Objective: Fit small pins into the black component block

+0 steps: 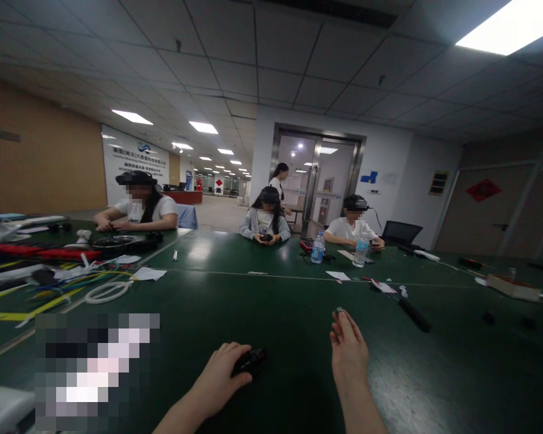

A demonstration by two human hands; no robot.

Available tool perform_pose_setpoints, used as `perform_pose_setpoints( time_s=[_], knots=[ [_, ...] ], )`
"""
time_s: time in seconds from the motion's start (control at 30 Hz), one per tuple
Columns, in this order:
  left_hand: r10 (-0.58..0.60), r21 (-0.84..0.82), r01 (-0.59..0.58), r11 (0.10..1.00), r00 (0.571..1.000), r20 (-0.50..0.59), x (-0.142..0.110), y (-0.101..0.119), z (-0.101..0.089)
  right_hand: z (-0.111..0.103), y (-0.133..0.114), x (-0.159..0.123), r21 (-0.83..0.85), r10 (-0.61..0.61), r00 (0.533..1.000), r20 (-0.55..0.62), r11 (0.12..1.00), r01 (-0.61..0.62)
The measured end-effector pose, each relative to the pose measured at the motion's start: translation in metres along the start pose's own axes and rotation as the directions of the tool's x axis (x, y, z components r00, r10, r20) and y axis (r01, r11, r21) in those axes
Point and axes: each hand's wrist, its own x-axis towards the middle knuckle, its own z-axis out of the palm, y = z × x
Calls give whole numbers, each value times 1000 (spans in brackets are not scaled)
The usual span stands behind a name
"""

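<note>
Near the front middle of the green table, my left hand (224,371) grips a small black object shaped like a computer mouse (253,360), thumb on the near side and fingers over the far side. The mouse rests on or just over the tabletop; its markings are too dark to read. To the right, my right hand (349,346) is raised with thumb and fingertips pinched together. Between those fingertips a tiny pale, metallic-looking piece (339,310) sticks up, like a USB receiver. The two hands are apart.
The green table (217,295) carries cables (106,292) and tools at left. Two water bottles (317,248) stand toward the far side. A black-handled tool (414,314) and an open box (512,288) lie at right. Three people sit opposite; another stands behind.
</note>
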Motion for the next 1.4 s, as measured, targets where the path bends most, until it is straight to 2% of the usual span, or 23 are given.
perform_pose_setpoints(
  time_s=[0.23,0.4,0.57,0.67,0.83,1.0,1.13,1.27,1.4],
  knots=[
    [29,45,-28,999,999,-25,-3,6,-1,2,1,-2,-55,-27,1000,10,998,28],
    [35,20,-34,999,999,-34,-3,6,0,5,0,-6,-44,11,997,75,999,-8],
    [10,-105,-15,994,999,-47,-2,3,3,6,1,-8,-98,-8,990,138,995,22],
    [-15,-199,11,980,1000,-15,-4,7,0,5,2,-8,-121,-12,988,154,992,31],
    [15,-364,-15,931,1000,-3,-3,10,-1,6,6,-7,-152,-21,983,183,987,49],
    [4,-522,1,853,1000,8,6,-4,8,6,12,-7,-219,-29,973,228,972,80],
    [28,-613,-33,790,999,-17,13,-15,12,7,15,-8,-232,-9,966,259,970,72],
    [53,-665,-75,743,997,-53,15,-20,14,9,16,-11,-258,42,955,294,965,37],
    [50,-684,-49,728,999,-18,14,-26,16,11,21,-13,-285,56,948,313,958,38]
  ],
)
